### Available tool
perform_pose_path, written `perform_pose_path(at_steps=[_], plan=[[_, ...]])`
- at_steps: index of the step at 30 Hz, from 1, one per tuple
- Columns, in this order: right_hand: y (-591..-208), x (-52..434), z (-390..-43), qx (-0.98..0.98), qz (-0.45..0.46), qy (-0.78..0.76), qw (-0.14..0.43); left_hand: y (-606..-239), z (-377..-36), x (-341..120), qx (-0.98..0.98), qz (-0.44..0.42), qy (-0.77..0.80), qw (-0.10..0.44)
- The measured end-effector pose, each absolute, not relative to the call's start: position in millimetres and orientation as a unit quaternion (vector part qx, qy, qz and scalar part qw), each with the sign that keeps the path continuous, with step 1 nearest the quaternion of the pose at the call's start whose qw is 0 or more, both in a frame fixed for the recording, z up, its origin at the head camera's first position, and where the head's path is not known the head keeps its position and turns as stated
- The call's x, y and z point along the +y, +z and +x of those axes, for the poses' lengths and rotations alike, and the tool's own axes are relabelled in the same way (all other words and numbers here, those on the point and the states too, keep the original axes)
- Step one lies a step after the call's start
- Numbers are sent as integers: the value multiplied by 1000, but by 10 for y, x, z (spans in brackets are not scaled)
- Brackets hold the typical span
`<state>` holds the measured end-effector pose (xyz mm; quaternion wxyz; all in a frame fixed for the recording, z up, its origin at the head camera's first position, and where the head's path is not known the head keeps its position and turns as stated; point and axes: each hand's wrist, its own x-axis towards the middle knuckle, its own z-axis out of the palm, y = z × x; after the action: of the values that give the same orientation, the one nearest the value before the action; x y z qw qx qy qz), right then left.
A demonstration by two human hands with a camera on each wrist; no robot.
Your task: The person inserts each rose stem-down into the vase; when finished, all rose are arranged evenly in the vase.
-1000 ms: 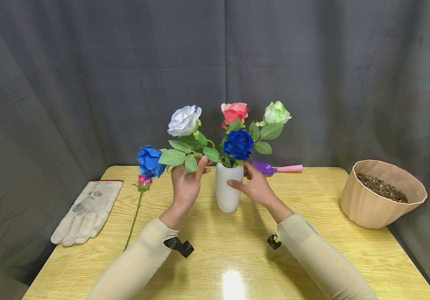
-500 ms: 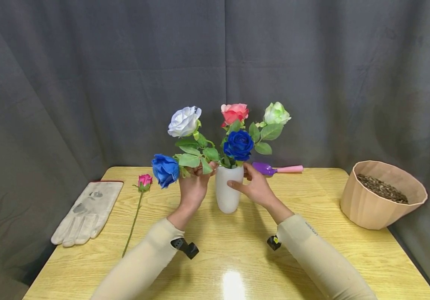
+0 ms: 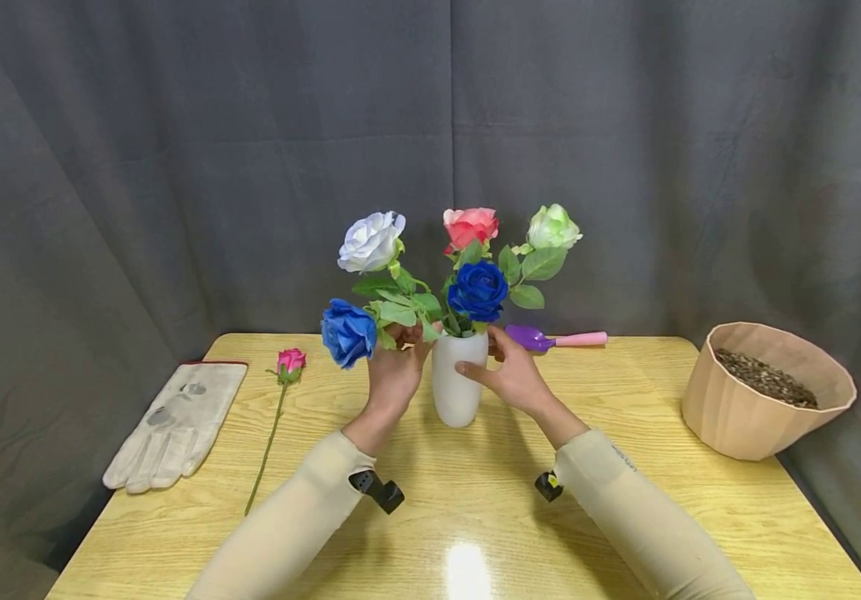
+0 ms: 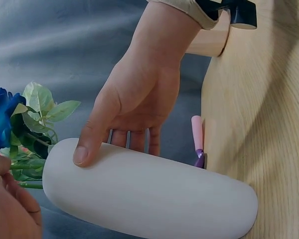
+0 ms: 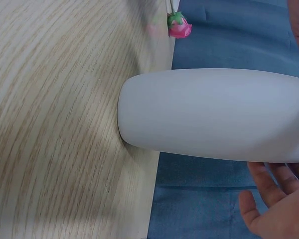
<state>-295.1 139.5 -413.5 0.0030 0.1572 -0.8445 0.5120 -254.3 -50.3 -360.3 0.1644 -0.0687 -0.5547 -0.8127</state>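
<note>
In the head view a white vase [image 3: 456, 379] stands upright on the table, holding a white rose [image 3: 372, 242], a coral-pink rose [image 3: 471, 227], a green-white rose [image 3: 553, 227] and a dark blue rose [image 3: 478, 290]. My left hand [image 3: 392, 375] pinches the leafy stem of a lighter blue rose [image 3: 348, 333] beside the vase's mouth; leaves partly cover the fingers, and the stem's lower end is hidden. My right hand [image 3: 514, 377] steadies the vase, its thumb on the front wall and its fingers round the side and back, as the left wrist view confirms.
A pink rose [image 3: 291, 363] lies on the table at the left, near a pair of pale work gloves [image 3: 175, 425]. Behind the right hand lies a purple trowel [image 3: 528, 336] with a pink handle. At the far right sits a peach planter [image 3: 730, 408] containing dark soil-like material.
My left hand has moved right toward the vase's mouth, bringing the lighter blue rose along; the bloom dipped, then rose slightly. The right hand and vase have stayed in place.
</note>
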Motion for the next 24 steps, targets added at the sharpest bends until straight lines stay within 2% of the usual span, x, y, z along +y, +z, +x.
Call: perform_pose_path(at_steps=[2, 3, 7, 18, 24], plan=[[-4141, 1399, -2950, -845, 158, 511, 3, -3613, -2558, -493, -590, -73, -782, 188], [-4144, 1400, -2949, -845, 157, 511, 3, -3618, -2566, -488, -651, -55, -723, 224], [-4150, 1398, -2947, -845, 159, 510, 5, -3628, -2586, -478, -701, -42, -668, 247], [-4141, 1386, -2945, -842, 162, 514, 6, -3670, -2619, -437, -748, -9, -625, 223], [-4126, 1386, -2946, -841, 165, 515, 9, -3680, -2625, -462, -695, -21, -693, 188]])
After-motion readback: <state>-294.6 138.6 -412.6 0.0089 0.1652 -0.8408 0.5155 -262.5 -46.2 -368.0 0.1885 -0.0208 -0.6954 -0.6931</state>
